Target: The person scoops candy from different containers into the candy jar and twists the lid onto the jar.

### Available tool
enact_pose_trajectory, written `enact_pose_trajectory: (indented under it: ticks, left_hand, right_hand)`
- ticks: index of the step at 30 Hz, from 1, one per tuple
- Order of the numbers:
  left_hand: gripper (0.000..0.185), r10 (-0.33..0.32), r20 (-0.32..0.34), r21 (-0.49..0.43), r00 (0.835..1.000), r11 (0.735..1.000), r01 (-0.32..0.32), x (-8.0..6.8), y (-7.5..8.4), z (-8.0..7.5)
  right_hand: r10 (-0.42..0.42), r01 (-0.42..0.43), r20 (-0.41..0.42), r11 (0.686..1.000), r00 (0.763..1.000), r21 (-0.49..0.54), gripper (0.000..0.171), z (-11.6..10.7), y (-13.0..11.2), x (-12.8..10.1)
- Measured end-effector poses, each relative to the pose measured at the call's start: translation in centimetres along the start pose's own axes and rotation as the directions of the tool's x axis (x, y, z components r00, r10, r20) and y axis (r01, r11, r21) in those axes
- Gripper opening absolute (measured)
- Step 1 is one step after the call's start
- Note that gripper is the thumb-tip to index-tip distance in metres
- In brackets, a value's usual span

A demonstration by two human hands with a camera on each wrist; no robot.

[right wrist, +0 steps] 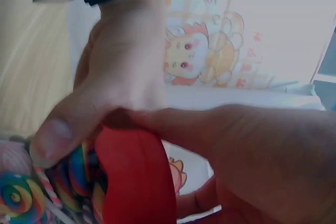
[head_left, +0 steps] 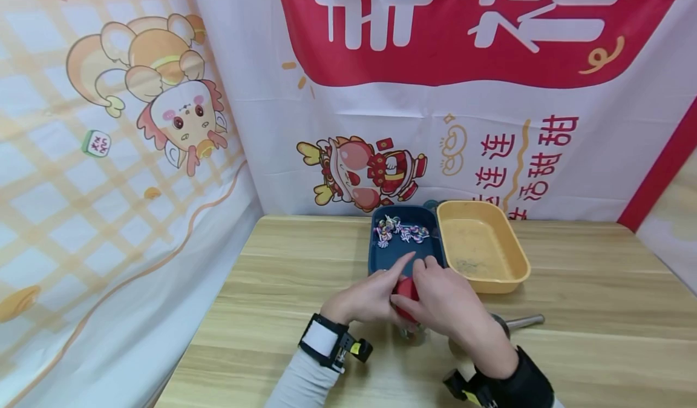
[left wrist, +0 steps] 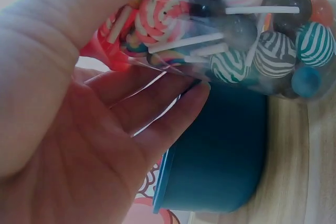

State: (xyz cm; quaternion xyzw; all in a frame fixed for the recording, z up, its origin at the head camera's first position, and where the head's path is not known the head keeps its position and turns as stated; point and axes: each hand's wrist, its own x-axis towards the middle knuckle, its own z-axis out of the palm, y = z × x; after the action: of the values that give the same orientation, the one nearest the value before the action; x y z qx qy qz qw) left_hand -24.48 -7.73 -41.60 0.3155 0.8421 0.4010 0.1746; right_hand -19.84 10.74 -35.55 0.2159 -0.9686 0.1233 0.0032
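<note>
A clear plastic jar [left wrist: 252, 40] with a red lid [head_left: 408, 293] is held over the table in front of the blue tray. Striped and multicoloured lollipops on white sticks fill it. My left hand [head_left: 367, 296] grips the jar, its thumb [right wrist: 55, 137] across the clear side by the lid and its fingers [left wrist: 168, 114] on the other side. My right hand [head_left: 446, 296] holds the red lid from the right, thumb and fingers around its rim. In the head view the hands cover most of the jar.
The dark blue tray [head_left: 376, 256] holds several small wrapped candies [head_left: 389, 226] toward its back. A yellow tray [head_left: 481, 238] stands against its right side. Partly hidden by my right forearm, an object with a metal handle [head_left: 525, 321] lies on the wooden table [head_left: 294, 275]. Printed cloth [head_left: 261, 123] hangs behind.
</note>
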Motion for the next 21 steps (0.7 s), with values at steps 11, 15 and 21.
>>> enact_pose_trajectory:
  ticks: [11, 15, 21]
  left_hand:
    - [0.119, -0.028, -0.018, 0.059, 0.999, 0.998, 0.029, -0.3, 0.6, 0.0]
    - [0.118, -0.044, -0.024, 0.064, 0.999, 0.997, 0.045, -0.2, 0.7, 0.1]
    - [0.117, -0.018, -0.018, 0.084, 1.0, 0.996, 0.019, -0.2, 0.6, 0.3]
  right_hand:
    - [-0.156, 0.148, 0.126, 0.986, 0.98, 0.077, 0.056, -2.2, 1.1, -1.4]
    - [-0.185, 0.183, 0.079, 0.983, 0.98, 0.028, 0.049, -1.9, 1.2, -1.1]
    - [-0.096, 0.1, 0.065, 0.993, 0.993, -0.059, 0.053, -0.8, 0.4, -1.0]
